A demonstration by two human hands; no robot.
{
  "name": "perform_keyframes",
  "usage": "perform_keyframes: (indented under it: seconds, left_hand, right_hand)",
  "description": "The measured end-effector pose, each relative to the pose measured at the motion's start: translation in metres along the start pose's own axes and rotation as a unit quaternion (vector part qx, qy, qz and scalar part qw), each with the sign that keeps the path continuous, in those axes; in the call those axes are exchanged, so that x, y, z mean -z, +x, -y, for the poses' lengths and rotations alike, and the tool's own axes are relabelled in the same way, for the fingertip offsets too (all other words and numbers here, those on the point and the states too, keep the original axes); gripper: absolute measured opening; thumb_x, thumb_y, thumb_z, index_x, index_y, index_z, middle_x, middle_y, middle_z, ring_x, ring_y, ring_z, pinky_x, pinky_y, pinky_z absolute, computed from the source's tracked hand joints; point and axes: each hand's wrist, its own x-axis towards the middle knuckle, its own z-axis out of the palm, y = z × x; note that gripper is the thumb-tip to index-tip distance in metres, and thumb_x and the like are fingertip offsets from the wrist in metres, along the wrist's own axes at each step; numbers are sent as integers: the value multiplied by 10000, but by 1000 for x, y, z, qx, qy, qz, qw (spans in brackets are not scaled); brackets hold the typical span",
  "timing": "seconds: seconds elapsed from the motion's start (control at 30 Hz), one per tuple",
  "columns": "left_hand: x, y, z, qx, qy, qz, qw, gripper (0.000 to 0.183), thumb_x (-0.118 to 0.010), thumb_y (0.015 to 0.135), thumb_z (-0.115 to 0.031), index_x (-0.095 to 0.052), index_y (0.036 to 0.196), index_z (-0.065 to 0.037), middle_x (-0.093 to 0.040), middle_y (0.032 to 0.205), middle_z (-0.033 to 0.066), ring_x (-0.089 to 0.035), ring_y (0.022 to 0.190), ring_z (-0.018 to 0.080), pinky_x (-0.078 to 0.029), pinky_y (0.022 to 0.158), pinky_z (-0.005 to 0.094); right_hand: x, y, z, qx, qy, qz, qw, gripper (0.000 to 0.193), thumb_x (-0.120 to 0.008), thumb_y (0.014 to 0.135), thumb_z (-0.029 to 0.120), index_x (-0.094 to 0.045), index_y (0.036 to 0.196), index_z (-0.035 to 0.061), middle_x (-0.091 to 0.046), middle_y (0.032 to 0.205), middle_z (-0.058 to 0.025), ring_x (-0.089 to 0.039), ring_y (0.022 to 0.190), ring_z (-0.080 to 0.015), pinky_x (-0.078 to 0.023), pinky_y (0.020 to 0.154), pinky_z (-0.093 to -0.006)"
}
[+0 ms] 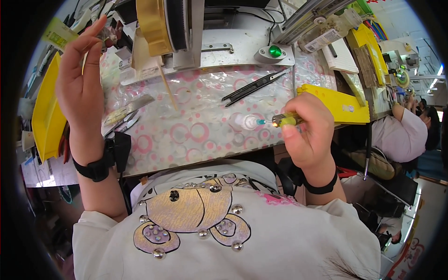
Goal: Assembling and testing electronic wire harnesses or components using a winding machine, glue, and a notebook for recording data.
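My right hand (pixel 313 128) is closed around a yellow-green lighter (pixel 288 120), its head pointing left with a small orange glow at the end. That end meets the thin needle of a small clear dispensing bottle (pixel 245 121) with a teal tip, lying on the table. Raised at the far left, my left hand (pixel 81 70) has its index finger stretched out and its thumb apart. Behind those fingertips are small reddish and metal parts (pixel 109 36), and I cannot tell whether they touch. Black tweezers (pixel 254 87) lie beyond the bottle.
A metal machine with a gold tape reel (pixel 153 28) and a green button (pixel 275 51) stands at the back. Yellow bins (pixel 46 112) flank the table, the right one (pixel 340 105) near my right hand. A wooden stick (pixel 168 86) and knives (pixel 128 111) lie left; a person (pixel 403 135) sits far right.
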Motion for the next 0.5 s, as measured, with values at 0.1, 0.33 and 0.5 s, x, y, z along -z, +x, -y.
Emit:
perform_keyframes:
  seconds: [0.1,0.33,0.5]
  left_hand:
    - [-8,-2,2,9,-11,-1,1000,106,-485,918,-62,-545,984,-4,-600,1164,114,-550,1070,155,-388,943,271]
    - [1,4,-7,17,17,14,1000,93,-488,909,-56,-543,952,6,-607,1157,109,-538,1096,171,-378,948,280]
    - [10,10,-14,30,46,44,998,62,-500,884,-23,-534,924,11,-608,1151,125,-542,1107,209,-392,933,293]
  right_hand:
    - [5,-6,-6,-59,29,-3,998,235,-613,737,224,-553,771,-1,-528,698,-130,-514,622,-270,-414,592,-324]
    - [-1,-15,-41,-170,85,4,982,404,-410,924,215,-424,1275,16,-427,1240,-204,-427,1125,-331,-360,933,-368]
    - [-5,-22,-24,-94,68,134,984,653,-598,810,382,-381,1333,57,-280,1415,-200,-214,1335,-382,-222,1060,-429]
